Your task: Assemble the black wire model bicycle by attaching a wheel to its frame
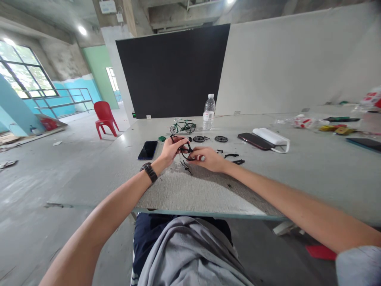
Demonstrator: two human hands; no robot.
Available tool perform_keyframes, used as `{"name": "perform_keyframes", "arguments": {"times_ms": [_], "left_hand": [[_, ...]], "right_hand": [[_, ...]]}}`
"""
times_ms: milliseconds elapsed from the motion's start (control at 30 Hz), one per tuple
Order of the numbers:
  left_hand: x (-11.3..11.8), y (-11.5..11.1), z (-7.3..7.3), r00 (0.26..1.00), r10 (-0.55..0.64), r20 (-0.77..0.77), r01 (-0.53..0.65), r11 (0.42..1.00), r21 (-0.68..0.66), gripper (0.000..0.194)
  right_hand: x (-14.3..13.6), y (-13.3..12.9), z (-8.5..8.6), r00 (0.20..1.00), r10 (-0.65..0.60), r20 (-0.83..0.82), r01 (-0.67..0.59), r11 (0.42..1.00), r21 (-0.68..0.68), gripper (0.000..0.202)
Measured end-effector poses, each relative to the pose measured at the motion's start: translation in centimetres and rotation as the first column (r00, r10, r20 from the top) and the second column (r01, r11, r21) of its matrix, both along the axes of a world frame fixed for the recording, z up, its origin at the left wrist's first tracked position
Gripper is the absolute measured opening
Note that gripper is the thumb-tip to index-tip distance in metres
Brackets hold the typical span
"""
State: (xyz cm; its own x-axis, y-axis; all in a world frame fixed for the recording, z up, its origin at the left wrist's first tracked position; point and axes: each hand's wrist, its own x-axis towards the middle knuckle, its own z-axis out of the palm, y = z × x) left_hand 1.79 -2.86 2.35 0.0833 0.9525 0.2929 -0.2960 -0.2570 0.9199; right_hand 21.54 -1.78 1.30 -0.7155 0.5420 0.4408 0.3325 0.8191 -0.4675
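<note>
Above the table, my left hand (172,150) grips a small black model bicycle frame (187,150) between thumb and fingers. My right hand (208,158) is closed at the frame's lower right, its fingertips pinched on the curved black part there. Just under the hands are thin black rod-like parts (186,167); whether they hang from the frame or lie on the table I cannot tell. Two loose black spoked wheels, a left one (199,139) and a right one (221,139), lie behind. Small black pieces (231,155) rest right of my right hand.
A green model bicycle (183,126) stands at the back beside a plastic bottle (209,113). One phone (147,150) lies left; another phone (254,141) and a white power bank (270,137) lie right. Plastic packaging (303,121) is farther right. The table's front edge (208,214) is near my lap.
</note>
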Motion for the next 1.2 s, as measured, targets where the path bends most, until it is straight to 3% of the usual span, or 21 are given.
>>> {"name": "perform_keyframes", "arguments": {"times_ms": [233,667,900,1200], "left_hand": [[0.05,-0.11,0.20,0.999,0.042,0.019,-0.041,0.999,-0.015,0.022],[-0.14,0.00,-0.02,1.000,0.005,0.000,-0.005,1.000,-0.016,0.024],[-0.30,0.08,-0.13,0.999,-0.029,-0.012,0.029,0.999,-0.013,0.024],[0.05,-0.04,-0.39,0.970,-0.062,-0.237,0.071,0.997,0.032,0.025]], "right_hand": [[-0.07,-0.59,0.89,0.991,-0.057,-0.117,0.057,0.998,-0.004,0.021],[-0.01,-0.43,0.69,0.985,-0.087,-0.148,0.060,0.982,-0.180,0.029],[0.04,-0.41,0.76,0.988,-0.084,-0.128,0.056,0.977,-0.203,0.030],[0.09,-0.21,0.54,1.000,-0.016,0.005,0.016,0.979,-0.204,0.037]]}}
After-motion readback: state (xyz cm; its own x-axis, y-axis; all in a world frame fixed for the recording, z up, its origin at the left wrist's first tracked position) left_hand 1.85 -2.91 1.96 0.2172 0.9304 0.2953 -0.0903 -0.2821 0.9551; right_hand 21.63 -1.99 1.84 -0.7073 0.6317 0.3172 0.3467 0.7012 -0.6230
